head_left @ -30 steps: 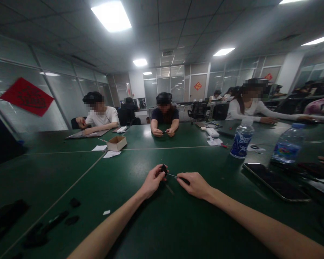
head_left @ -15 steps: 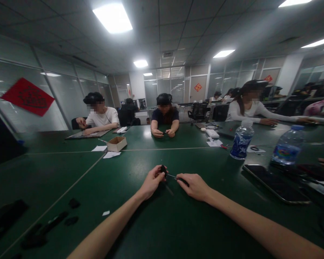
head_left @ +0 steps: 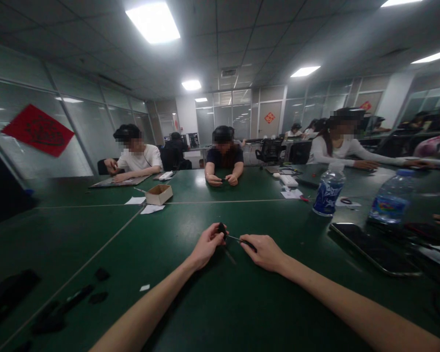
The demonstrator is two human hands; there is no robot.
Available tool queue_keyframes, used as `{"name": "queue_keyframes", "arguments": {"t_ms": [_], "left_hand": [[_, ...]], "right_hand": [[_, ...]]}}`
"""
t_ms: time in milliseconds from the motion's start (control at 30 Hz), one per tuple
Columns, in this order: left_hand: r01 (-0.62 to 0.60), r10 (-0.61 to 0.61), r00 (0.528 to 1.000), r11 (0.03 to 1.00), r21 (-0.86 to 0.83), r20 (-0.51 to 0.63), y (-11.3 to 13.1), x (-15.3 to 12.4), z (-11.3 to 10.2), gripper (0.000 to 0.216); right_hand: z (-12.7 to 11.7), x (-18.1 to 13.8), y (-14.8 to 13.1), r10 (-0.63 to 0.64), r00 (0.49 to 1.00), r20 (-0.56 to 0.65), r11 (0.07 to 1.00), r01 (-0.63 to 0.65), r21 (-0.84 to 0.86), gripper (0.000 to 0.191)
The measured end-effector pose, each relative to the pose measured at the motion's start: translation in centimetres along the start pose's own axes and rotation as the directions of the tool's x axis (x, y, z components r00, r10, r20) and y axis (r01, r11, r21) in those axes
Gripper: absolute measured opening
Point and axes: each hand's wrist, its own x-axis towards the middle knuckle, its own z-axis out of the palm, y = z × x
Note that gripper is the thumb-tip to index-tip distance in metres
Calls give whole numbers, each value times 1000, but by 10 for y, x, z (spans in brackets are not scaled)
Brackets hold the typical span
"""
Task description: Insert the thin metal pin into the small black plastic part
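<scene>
Above the green table (head_left: 190, 303), my left hand (head_left: 207, 244) is closed around a small black part (head_left: 222, 231), pinched between thumb and fingers. My right hand (head_left: 262, 250) grips the black handle of a screwdriver (head_left: 234, 238). Its thin metal shaft points left, and the tip meets or nearly meets the black part; I cannot tell whether it is seated in it. My left fingers cover much of the part. Several dark pieces (head_left: 75, 299) lie on the table at the lower left, beside a small white scrap (head_left: 144, 288).
At right are a phone (head_left: 374, 249), a bottle with a blue label (head_left: 328, 193) and a blue-capped bottle (head_left: 391, 198). An open cardboard box (head_left: 159, 195) stands beyond my left hand near papers (head_left: 152, 209). Co-workers sit across the table, one directly opposite (head_left: 224, 159).
Both hands keep nearly the same place and grip. The black part appears turned slightly in my left fingers; otherwise only a small shift of the camera shows.
</scene>
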Motion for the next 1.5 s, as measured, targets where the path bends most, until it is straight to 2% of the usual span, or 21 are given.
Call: {"name": "queue_keyframes", "arguments": {"t_ms": [433, 933, 1500], "left_hand": [[23, -22, 1000, 997, -78, 20, -6, 4, -2, 33], [1, -1, 1000, 1000, 16, 22, -2, 0, 0, 35], [-27, 28, 999, 1000, -16, 41, -2, 0, -1, 34]], "right_hand": [[-2, 0, -1, -6, 1000, -15, 1000, 7, 25, 26], [-3, 1, 1, -74, 997, -11, 996, 74, 54, 24], [-1, -1, -1, -17, 1000, 3, 1000, 17, 15, 31]]}}
